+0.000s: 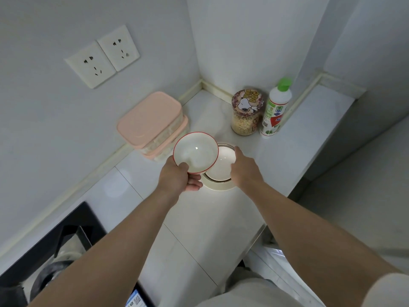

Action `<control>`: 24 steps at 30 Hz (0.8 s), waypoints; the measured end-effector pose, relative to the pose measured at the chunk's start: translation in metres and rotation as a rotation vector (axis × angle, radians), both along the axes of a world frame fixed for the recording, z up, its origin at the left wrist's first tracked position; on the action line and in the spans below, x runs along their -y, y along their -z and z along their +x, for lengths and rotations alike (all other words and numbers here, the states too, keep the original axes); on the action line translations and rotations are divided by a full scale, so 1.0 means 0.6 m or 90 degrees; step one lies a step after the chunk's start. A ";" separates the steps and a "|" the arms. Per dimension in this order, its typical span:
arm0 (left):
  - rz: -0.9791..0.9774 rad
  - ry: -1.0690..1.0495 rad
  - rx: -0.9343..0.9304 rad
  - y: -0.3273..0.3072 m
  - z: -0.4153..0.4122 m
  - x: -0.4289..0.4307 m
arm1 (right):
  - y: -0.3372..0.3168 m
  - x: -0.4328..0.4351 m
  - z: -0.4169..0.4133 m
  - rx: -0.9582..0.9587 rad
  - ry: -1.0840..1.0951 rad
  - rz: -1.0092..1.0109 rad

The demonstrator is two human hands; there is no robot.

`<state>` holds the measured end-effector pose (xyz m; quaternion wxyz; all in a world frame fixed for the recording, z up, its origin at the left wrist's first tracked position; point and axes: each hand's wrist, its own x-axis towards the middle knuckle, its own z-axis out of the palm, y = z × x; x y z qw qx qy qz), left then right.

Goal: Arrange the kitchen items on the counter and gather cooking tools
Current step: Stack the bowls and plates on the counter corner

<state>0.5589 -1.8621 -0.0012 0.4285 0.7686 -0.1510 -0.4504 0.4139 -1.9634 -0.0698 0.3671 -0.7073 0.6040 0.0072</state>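
Observation:
My left hand [179, 177] grips a white bowl with a red rim [195, 152] by its near edge, thumb inside, and holds it tilted above the counter. Just right of it a second white bowl [222, 166] sits inside a clear glass dish on a white plate [218, 187]. My right hand [244, 166] rests on the right rim of that stacked bowl, fingers curved over its edge.
Two stacked containers with pink lids [152, 121] stand against the left wall. A cartoon-lidded glass jar [246, 113] and a white bottle with a green cap [275, 108] stand in the back corner. A black stove [51, 247] lies at the lower left. Two wall sockets [103, 56] sit above.

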 end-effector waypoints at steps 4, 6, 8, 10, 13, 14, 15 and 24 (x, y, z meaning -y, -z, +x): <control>0.021 0.013 -0.010 0.020 -0.009 0.026 | 0.007 -0.003 -0.019 0.036 -0.011 -0.010; 0.037 0.015 -0.019 0.031 -0.016 0.040 | 0.008 -0.005 -0.030 0.072 0.009 -0.008; 0.050 0.000 -0.044 0.041 -0.024 0.052 | 0.008 -0.009 -0.038 0.111 0.045 0.001; 0.068 -0.013 -0.062 0.050 -0.032 0.062 | 0.004 -0.014 -0.041 0.168 0.097 0.027; 0.087 -0.010 -0.076 0.065 -0.041 0.074 | -0.010 -0.023 -0.043 0.260 0.162 0.067; 0.095 -0.006 -0.070 0.068 -0.042 0.077 | -0.015 -0.027 -0.042 0.278 0.161 0.059; 0.103 0.003 -0.054 0.071 -0.044 0.078 | -0.019 -0.030 -0.042 0.288 0.152 0.045; 0.153 0.163 0.126 0.088 -0.049 0.076 | -0.013 -0.029 -0.050 0.215 0.056 -0.035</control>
